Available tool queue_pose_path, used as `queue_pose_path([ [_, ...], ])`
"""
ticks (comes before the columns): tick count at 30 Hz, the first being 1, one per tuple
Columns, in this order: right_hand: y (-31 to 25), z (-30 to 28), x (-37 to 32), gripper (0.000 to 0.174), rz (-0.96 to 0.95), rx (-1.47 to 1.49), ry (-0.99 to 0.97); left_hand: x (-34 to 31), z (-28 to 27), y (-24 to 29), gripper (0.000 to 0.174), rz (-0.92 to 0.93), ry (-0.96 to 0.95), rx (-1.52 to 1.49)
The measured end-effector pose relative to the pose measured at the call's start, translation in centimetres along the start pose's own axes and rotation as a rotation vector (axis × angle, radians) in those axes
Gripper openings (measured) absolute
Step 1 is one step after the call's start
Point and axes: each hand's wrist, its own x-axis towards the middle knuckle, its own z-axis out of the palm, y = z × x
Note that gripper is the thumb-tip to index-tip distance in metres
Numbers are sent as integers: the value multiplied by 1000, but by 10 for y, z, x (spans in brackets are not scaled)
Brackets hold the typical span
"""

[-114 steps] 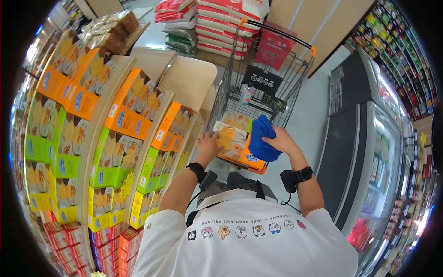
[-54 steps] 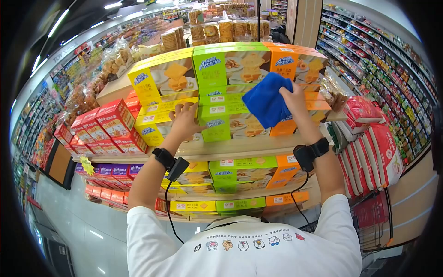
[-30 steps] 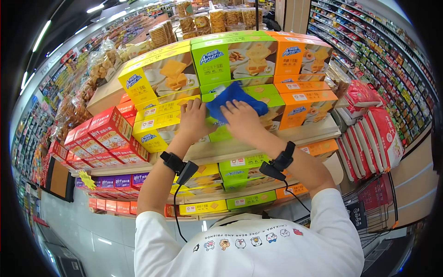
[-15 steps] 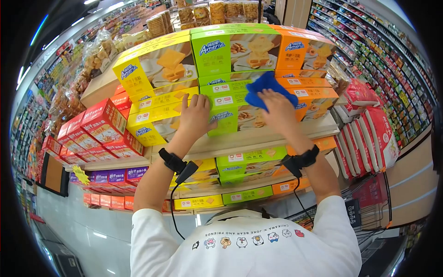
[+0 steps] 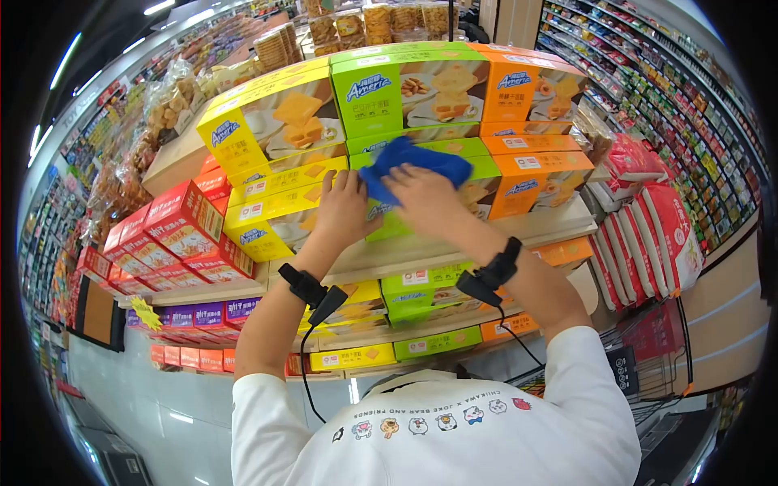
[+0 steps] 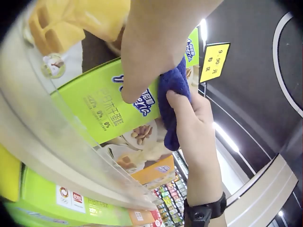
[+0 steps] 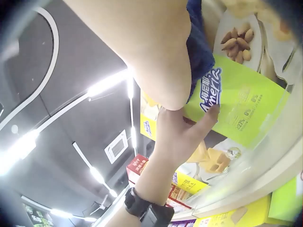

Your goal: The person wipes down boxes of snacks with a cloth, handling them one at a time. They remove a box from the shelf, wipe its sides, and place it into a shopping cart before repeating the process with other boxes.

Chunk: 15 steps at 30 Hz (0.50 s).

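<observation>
Spreading fingers across a rumpled blue cloth

The person's right hand (image 5: 425, 201) lies nearer the blue fabric cloth (image 5: 433, 162), its grip splayed and pressing on it. The cloth sits atop a green rectangular cardboard box (image 5: 391, 228), longer side along the row. The left hand (image 5: 344, 209) rests beside it, fingers apart, its thumb touching the box's front.

The front green cake box (image 5: 389, 225) is closed and level, its long side facing out; it bears a blue-and-white logo and a printed picture of nuts and cakes; the soft blue cloth (image 5: 423, 160) is bunched and creased, draped over the top and upper front of the green box, covering part of its print.
</observation>
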Motion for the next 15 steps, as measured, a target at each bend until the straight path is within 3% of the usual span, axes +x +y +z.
queue_pose_path([
  [7,3,7,-8,53,-120,24,125,-4,6,-1,73,12,96,5],
  [15,57,-18,-54,47,136,-3,104,-5,7,1,74,-26,132,-38],
])
